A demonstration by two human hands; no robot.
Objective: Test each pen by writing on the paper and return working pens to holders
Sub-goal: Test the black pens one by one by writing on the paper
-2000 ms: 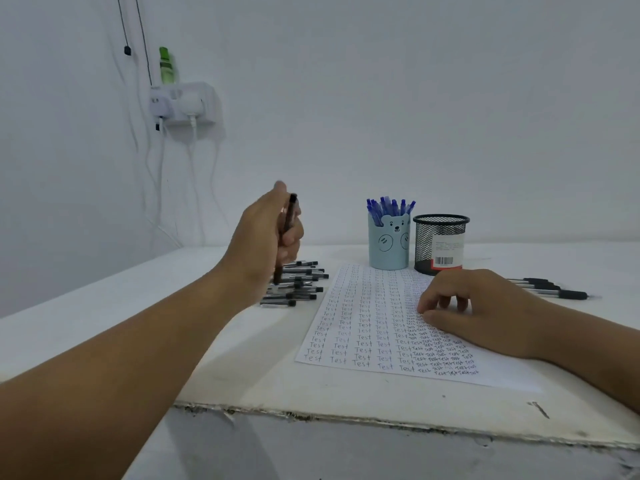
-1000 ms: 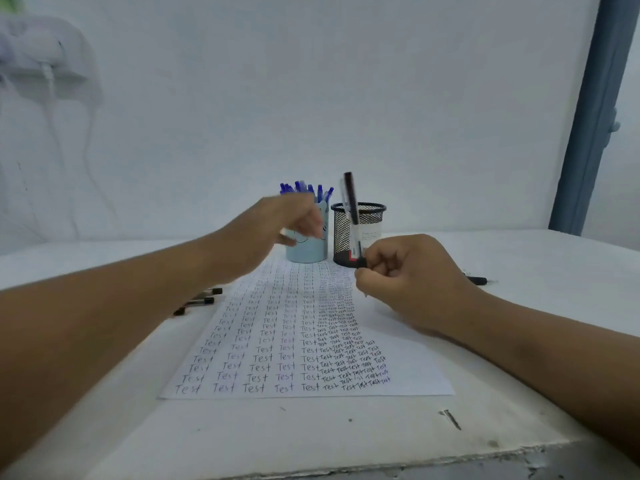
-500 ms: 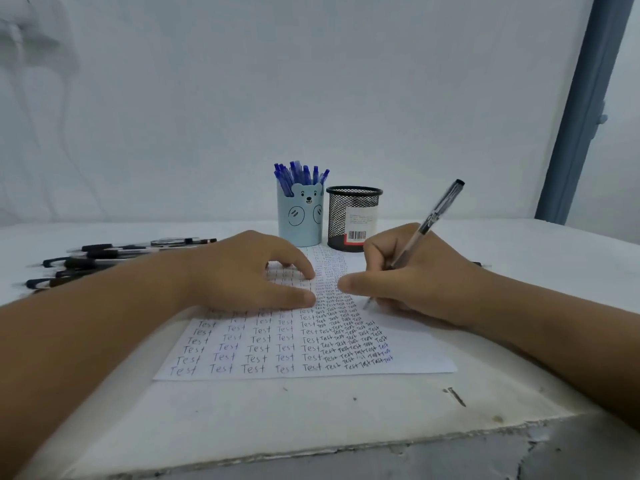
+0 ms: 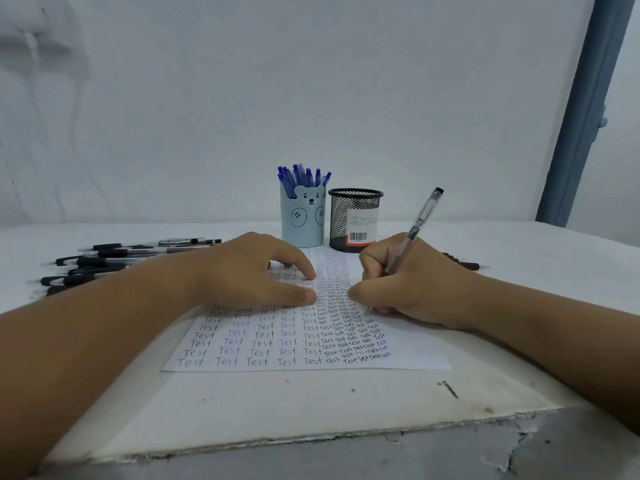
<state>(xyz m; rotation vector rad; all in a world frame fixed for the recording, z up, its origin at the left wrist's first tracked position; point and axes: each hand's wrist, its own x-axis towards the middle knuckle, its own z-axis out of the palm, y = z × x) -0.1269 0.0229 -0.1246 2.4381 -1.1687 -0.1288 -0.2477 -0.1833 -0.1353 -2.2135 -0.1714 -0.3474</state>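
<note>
A white paper [image 4: 408, 355] covered in rows of the word "Test" lies in front of me. My right hand [image 4: 412, 282] grips a clear black-capped pen [image 4: 420, 221], its tip down on the sheet's right part. My left hand [image 4: 256, 271] rests flat on the paper, fingers spread. Behind the sheet stand a light blue bear holder [image 4: 303, 220] full of blue pens and a black mesh holder [image 4: 355, 220].
Several black pens [image 4: 104, 263] lie in a pile on the white table [image 4: 242, 403] at the left. A few more black pens [image 4: 467, 265] lie behind my right wrist. The table's chipped front edge runs close below. A blue door frame [image 4: 585, 109] stands at the right.
My left hand passed the pen to my right hand, then settled flat on the paper. My right hand tilted the pen down into a writing grip.
</note>
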